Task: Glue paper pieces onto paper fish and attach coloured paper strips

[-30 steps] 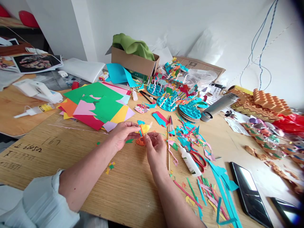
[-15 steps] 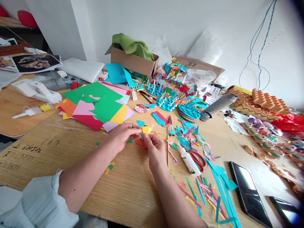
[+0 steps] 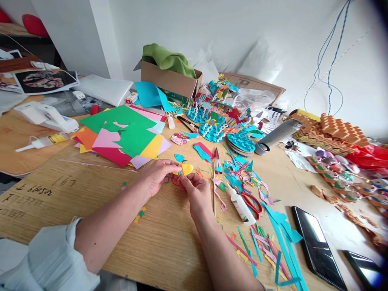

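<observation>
Between my two hands, low over the middle of the table, is a small yellow paper cutout point(image 3: 187, 168) with narrow orange and blue strips on it. The fingers of my left hand point(image 3: 160, 174) pinch its left side. My right hand point(image 3: 196, 189) has thumb and fingers closed at its lower edge, where the strips end. Fingertips hide part of the piece. Just beyond the hands lies a blue paper fish point(image 3: 179, 157). An orange paper piece, partly covered by the fingers, lies beneath them.
Coloured paper sheets point(image 3: 133, 135) are stacked to the left. On the right lie a white glue bottle point(image 3: 242, 206), red-handled scissors point(image 3: 253, 204), paper scraps and a black phone point(image 3: 317, 246). Decorated blue discs point(image 3: 241, 141), a grey flask point(image 3: 279, 136) and a cardboard box point(image 3: 169, 76) stand behind.
My right thumb and fingers have shifted slightly left, closer to my left fingertips. More of the yellow cutout shows now. My left hand has barely moved.
</observation>
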`<action>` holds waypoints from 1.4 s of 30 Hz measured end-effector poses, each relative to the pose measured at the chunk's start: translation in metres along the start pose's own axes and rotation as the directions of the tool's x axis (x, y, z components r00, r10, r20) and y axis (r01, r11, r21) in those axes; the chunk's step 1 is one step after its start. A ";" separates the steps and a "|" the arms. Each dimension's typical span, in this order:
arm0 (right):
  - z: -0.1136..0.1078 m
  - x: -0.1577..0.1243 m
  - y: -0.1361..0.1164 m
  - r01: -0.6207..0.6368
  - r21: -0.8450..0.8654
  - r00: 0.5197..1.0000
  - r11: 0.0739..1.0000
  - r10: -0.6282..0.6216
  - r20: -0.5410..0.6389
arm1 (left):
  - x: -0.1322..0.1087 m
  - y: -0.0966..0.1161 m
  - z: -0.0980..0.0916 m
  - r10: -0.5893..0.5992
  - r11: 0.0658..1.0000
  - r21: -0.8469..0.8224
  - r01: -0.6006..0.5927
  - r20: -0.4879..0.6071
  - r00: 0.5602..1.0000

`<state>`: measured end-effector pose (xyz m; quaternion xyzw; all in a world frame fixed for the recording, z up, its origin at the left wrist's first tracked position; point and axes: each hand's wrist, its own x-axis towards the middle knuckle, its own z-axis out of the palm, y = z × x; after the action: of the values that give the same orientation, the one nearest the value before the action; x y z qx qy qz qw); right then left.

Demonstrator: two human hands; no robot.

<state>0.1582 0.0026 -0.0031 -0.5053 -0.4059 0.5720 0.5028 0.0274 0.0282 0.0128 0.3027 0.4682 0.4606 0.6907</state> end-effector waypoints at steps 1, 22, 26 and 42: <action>0.000 0.000 0.000 -0.005 0.005 1.000 1.000 0.005 -0.003 | 0.000 0.000 0.000 -0.006 1.000 0.013 0.006 0.008 1.000; 0.000 0.000 -0.001 0.029 -0.049 1.000 0.998 -0.029 0.000 | 0.001 -0.001 -0.001 -0.001 0.999 0.053 0.001 0.002 1.000; 0.000 -0.001 -0.002 0.019 -0.019 1.000 1.000 -0.019 0.011 | 0.001 -0.001 -0.002 0.011 0.999 0.046 -0.011 -0.006 1.000; 0.000 -0.001 -0.002 0.012 -0.037 1.000 0.999 -0.011 0.014 | -0.002 0.001 0.000 0.009 0.998 0.064 -0.010 0.014 1.000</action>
<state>0.1587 0.0021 -0.0011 -0.5083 -0.4228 0.5649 0.4937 0.0272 0.0267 0.0142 0.3300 0.4766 0.4464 0.6817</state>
